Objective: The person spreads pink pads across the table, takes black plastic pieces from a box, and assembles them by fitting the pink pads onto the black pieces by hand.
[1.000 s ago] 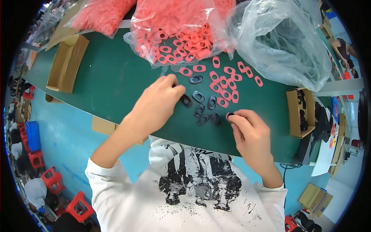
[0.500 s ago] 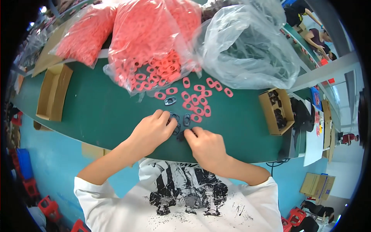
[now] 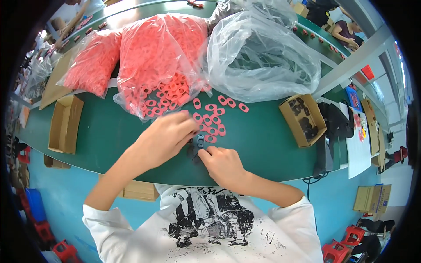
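Observation:
My left hand (image 3: 169,135) is over the work table, its bent fingers smeared by motion beside the loose pink-red plates (image 3: 207,119) with oval holes. Whether it grips anything cannot be made out. My right hand (image 3: 224,165) is closed, thumb and fingertips pressed together near small dark pieces (image 3: 193,154) that are blurred and partly hidden between the hands; what it pinches is hidden. A blue-grey oblong part (image 3: 200,140) with an oval ring lies just beyond the right fingertips.
Clear bags of red parts (image 3: 161,52) fill the far side, with a crumpled clear plastic bag (image 3: 263,59) to their right. An open carton (image 3: 66,127) stands left; another carton (image 3: 302,120) holding dark parts stands right. Co-workers (image 3: 346,35) sit beyond a metal frame.
My left hand has lifted off the dark pieces and moved up toward the red plates, covering the blue-grey part that lay there. My right hand stays low beside the dark pieces. The view has shifted.

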Motion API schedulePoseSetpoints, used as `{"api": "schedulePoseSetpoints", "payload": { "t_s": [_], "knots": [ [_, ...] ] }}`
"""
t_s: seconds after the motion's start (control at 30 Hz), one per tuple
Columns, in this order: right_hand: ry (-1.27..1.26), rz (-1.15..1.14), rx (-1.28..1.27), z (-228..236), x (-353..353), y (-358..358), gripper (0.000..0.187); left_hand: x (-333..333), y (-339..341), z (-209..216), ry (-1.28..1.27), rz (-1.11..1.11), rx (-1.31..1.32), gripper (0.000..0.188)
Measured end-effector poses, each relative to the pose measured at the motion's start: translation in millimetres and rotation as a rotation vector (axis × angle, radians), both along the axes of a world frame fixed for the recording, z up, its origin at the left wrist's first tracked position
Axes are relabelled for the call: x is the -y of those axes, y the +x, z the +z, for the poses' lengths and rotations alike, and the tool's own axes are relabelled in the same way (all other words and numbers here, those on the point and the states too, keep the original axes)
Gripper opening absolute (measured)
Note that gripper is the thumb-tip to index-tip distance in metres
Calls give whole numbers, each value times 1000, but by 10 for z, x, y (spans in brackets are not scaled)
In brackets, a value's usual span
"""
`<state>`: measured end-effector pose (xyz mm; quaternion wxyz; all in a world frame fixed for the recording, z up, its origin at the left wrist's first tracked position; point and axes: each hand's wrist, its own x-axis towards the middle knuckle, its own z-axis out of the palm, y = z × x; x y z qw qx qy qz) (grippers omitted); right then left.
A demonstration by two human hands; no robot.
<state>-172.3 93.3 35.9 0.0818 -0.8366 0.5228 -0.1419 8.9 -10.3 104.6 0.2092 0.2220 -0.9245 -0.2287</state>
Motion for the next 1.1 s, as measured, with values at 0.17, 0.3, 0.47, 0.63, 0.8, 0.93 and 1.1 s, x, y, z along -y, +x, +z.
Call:
{"api": "schedulePoseSetpoints", "payload": {
  "t_s": [0.17,0.3,0.47,0.63,0.8,0.93,1.1],
  "knots": [
    [23,-17,128,-16,-50,-20,17,887,-1416,113,-200,-74,-254,22],
    [121,-55,415,162,13,-243,12,1275,-1721,43,-474,-60,-415,37],
    [-85,-443,921,850,393,-1051,11,558,-484,97,-204,2,-188,30],
    [-288,-520,491,965,1358,-1789,29,-366,165,-462,-127,260,-55,41],
    [-572,-363,251,825,1264,-1101,31,-973,242,-852,-43,589,-101,60],
    [7,19,263,444,528,-381,23,-943,203,-866,-31,582,-89,61],
    [-172,121,48,-52,412,-59,32,-597,3,-933,-192,365,-18,53]
  ]
}}
